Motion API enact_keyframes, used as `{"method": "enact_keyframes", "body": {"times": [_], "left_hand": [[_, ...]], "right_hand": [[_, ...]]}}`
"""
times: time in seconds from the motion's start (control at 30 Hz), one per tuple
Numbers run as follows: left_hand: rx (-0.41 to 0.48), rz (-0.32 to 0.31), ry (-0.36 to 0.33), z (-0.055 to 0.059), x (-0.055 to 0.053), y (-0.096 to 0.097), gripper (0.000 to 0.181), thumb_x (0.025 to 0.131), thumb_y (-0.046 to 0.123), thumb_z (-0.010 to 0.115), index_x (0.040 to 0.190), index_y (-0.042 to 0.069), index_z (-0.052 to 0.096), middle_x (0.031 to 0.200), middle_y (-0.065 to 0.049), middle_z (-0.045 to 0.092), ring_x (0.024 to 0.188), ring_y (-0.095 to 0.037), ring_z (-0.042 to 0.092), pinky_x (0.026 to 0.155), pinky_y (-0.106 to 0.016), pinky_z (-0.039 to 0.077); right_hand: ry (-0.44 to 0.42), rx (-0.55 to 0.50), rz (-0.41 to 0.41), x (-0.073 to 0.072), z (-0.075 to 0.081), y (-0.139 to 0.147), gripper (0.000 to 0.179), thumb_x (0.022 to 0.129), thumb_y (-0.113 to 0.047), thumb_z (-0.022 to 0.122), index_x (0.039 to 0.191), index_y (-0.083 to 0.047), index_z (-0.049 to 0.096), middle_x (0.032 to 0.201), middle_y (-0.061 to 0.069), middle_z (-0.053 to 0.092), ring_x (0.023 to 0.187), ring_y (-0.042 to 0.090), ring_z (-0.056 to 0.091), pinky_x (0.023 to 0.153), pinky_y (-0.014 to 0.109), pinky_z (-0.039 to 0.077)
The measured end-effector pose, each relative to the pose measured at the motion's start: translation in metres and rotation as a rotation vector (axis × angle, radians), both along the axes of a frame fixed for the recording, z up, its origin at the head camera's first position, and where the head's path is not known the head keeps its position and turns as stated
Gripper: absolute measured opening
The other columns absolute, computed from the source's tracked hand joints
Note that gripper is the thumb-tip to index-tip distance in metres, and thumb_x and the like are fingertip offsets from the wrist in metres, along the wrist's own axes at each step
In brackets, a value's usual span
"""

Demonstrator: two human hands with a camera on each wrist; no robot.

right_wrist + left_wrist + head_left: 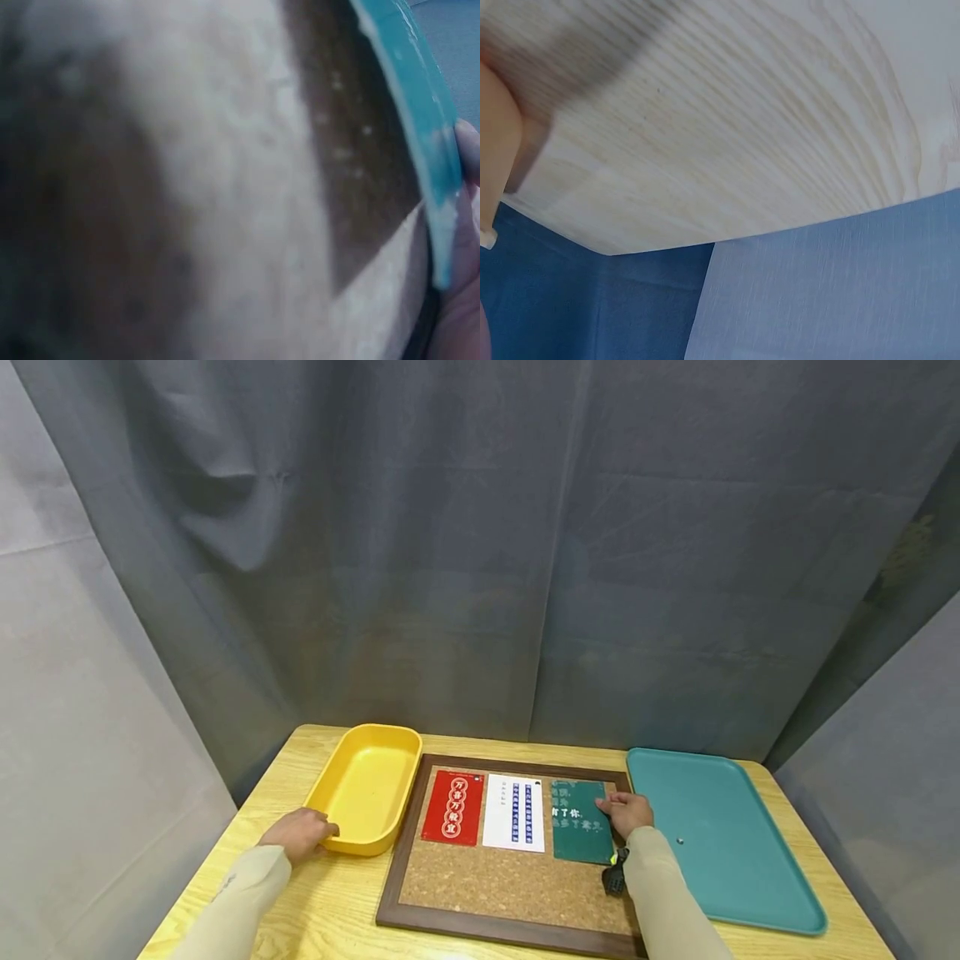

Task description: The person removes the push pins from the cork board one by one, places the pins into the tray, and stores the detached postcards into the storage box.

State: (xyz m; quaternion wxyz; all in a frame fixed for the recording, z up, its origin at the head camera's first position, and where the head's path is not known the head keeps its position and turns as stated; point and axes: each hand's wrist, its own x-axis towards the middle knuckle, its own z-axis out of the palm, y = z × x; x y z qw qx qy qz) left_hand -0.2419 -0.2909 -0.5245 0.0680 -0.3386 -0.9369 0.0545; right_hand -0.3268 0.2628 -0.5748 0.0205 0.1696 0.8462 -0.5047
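Observation:
A dark green card with white Chinese writing is at the right of the framed corkboard. My right hand grips its right edge, with the thumb over the printed face. A curved teal edge lies against the fingers in the blurred right wrist view. My left hand holds the near left corner of the yellow tray; its fingertips are partly hidden. Left of the green card, a white card with blue writing and a red card lie on the cork.
A flat teal tray stands right of the corkboard, with a small silvery object on it. Everything is on a pale wooden table. A grey curtain hangs behind it.

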Motion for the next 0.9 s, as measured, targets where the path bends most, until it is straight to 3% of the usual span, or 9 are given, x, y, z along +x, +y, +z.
{"method": "enact_keyframes", "body": {"times": [0.2,0.4,0.63,0.9], "left_hand": [[0.014,0.008,0.045,-0.009,0.002,-0.003,0.024,0.069,0.008,0.08,0.071,0.018,0.058,0.06,0.007,0.052,0.054,-0.009,0.05,0.054,-0.028,0.046],[0.036,0.005,0.088,-0.009,0.005,-0.003,0.028,0.07,0.004,0.077,0.066,0.018,0.053,0.055,0.009,0.047,0.05,-0.006,0.044,0.053,-0.027,0.043],[-0.002,0.03,0.102,-0.008,0.007,0.0,0.024,0.072,0.005,0.077,0.069,0.017,0.056,0.054,0.009,0.05,0.05,-0.007,0.046,0.062,-0.032,0.05],[-0.03,0.097,0.12,-0.013,0.003,0.002,0.021,0.071,0.006,0.078,0.07,0.02,0.062,0.057,0.01,0.057,0.054,-0.008,0.051,0.065,-0.033,0.05]], "right_hand": [[0.016,-0.003,0.006,0.0,-0.005,0.001,0.041,0.092,-0.024,0.065,0.117,0.008,0.061,0.119,0.026,0.058,0.106,0.039,0.054,0.085,0.054,0.047],[0.02,0.002,-0.003,0.0,-0.005,0.0,0.039,0.091,-0.022,0.066,0.115,0.009,0.062,0.113,0.024,0.062,0.103,0.039,0.055,0.083,0.052,0.047],[0.005,0.013,-0.015,-0.002,-0.004,-0.001,0.039,0.092,-0.021,0.065,0.118,0.008,0.061,0.117,0.025,0.06,0.106,0.039,0.055,0.088,0.053,0.046],[0.004,0.019,-0.032,-0.003,-0.002,-0.001,0.035,0.091,-0.022,0.067,0.113,0.006,0.063,0.111,0.021,0.062,0.097,0.033,0.055,0.078,0.044,0.048]]}}
